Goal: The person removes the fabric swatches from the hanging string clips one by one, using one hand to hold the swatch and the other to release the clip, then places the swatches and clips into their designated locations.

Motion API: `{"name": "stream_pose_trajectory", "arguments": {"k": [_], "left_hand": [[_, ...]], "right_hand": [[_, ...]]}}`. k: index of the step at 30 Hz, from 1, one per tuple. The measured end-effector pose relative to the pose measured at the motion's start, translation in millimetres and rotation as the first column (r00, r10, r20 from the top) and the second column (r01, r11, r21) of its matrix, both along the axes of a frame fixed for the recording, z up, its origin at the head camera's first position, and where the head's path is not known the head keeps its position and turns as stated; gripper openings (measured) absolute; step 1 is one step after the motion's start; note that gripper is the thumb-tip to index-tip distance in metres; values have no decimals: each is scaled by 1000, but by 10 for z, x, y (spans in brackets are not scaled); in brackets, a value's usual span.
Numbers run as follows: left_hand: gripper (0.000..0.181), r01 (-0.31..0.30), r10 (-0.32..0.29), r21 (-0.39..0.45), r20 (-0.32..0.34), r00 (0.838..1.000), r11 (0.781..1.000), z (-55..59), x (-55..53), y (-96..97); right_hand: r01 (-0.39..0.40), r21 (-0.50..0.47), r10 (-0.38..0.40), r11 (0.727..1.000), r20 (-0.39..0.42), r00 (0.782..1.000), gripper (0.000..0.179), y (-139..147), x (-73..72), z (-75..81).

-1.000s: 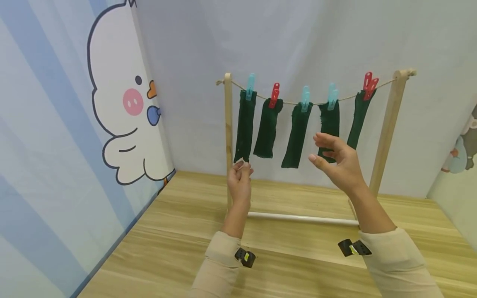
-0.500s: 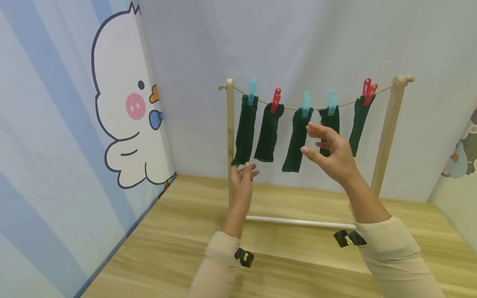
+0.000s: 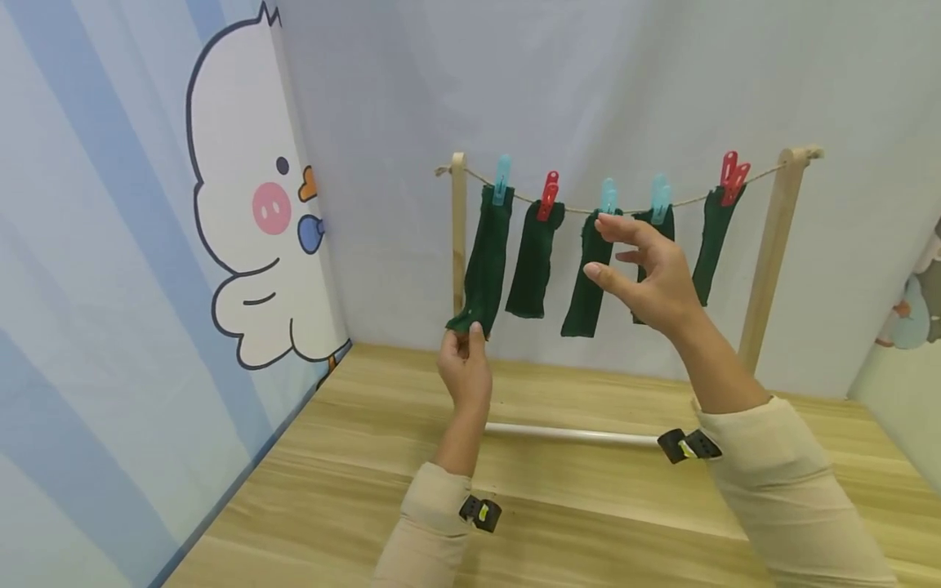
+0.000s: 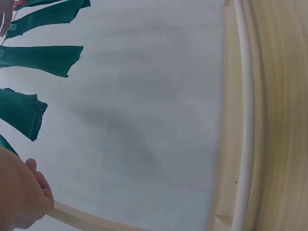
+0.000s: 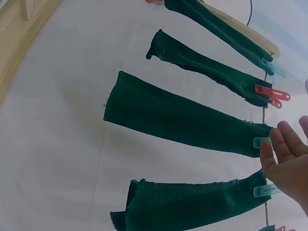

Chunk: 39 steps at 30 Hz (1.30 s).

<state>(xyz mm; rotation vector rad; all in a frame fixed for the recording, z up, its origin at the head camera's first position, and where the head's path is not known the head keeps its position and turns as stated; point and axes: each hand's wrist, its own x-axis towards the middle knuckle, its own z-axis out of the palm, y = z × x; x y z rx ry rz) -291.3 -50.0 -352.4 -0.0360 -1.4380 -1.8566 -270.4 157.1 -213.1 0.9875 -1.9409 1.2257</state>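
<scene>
Several dark green cloth strips hang from a thin rope, held by light blue and red clothespins. My left hand pinches the lower end of the leftmost cloth strip, pulling its bottom corner out to the left. That strip hangs from a light blue clothespin. My right hand is raised, fingers and thumb spread apart with nothing between them, in front of the middle cloth strip. In the right wrist view the right hand's fingertips overlap the middle strip's light blue clothespin.
The rope runs between two wooden posts, left and right, on a wood-grain table. A white rod spans the frame's base. Behind stands a pale wall; a cartoon duck panel is at left.
My left hand let go of the leftmost strip's bottom, then took hold of it again and drew it leftward. My right hand moved up and left toward the middle strip.
</scene>
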Motion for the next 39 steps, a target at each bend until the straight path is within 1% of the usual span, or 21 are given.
{"name": "stream_pose_trajectory", "arguments": {"k": [2,5,6,8,10,13,15,16,19,22,25,27,28,29,31,32,35,37,39], "left_hand": [[17,6,-6,13,-19,1000,1000,10,16,-8],[17,39,-38,34,-29,999,999,37,61,-20],[17,59,-59,43,-23,998,997,43,79,-25],[19,117,-118,68,4,993,991,42,112,-29],[27,196,-199,78,34,979,978,42,138,-33],[43,309,-312,49,82,946,950,66,147,-58],[51,365,-362,0,119,924,931,102,139,-98],[52,381,-375,-26,129,918,924,122,133,-122],[48,408,-388,-105,167,906,907,172,119,-197],[40,432,-401,-163,193,896,887,204,137,-257],[34,469,-417,-212,247,875,858,213,156,-318],[28,481,-413,-242,282,866,843,210,172,-353],[24,480,-405,-253,296,865,840,205,175,-370],[20,473,-391,-267,306,868,840,199,174,-388],[13,462,-370,-273,326,870,844,199,182,-412],[12,461,-369,-264,332,868,847,201,185,-420],[11,471,-381,-234,344,858,850,219,196,-424],[12,490,-407,-200,346,846,848,232,203,-418],[12,499,-418,-189,346,840,846,232,210,-417]], "right_hand": [[2,2,-2,1000,4,1000,51,-29,-12,48],[14,25,-14,1000,3,1000,51,-73,-31,121],[14,35,-14,999,3,1000,50,-88,-29,148],[20,59,-20,998,7,1000,50,-109,-27,195],[32,90,-33,995,9,999,51,-119,-19,251],[64,143,-65,988,0,998,53,-137,-21,352],[84,170,-84,982,-9,996,55,-156,-35,414],[91,179,-90,980,-10,996,55,-173,-45,444],[106,198,-103,975,-28,994,55,-231,-81,521],[118,208,-113,971,-38,993,54,-310,-101,600],[134,218,-129,967,-37,991,54,-403,-134,668],[146,227,-143,963,-31,989,54,-464,-159,699],[152,236,-150,960,-27,988,55,-497,-173,714],[155,245,-155,957,-18,988,55,-532,-186,729],[160,263,-167,951,4,986,57,-596,-215,759],[164,273,-175,948,15,984,57,-625,-225,776],[175,305,-205,936,71,976,58,-691,-241,822],[188,327,-228,926,86,970,57,-725,-254,846],[195,347,-242,917,97,965,57,-749,-272,862]]}}
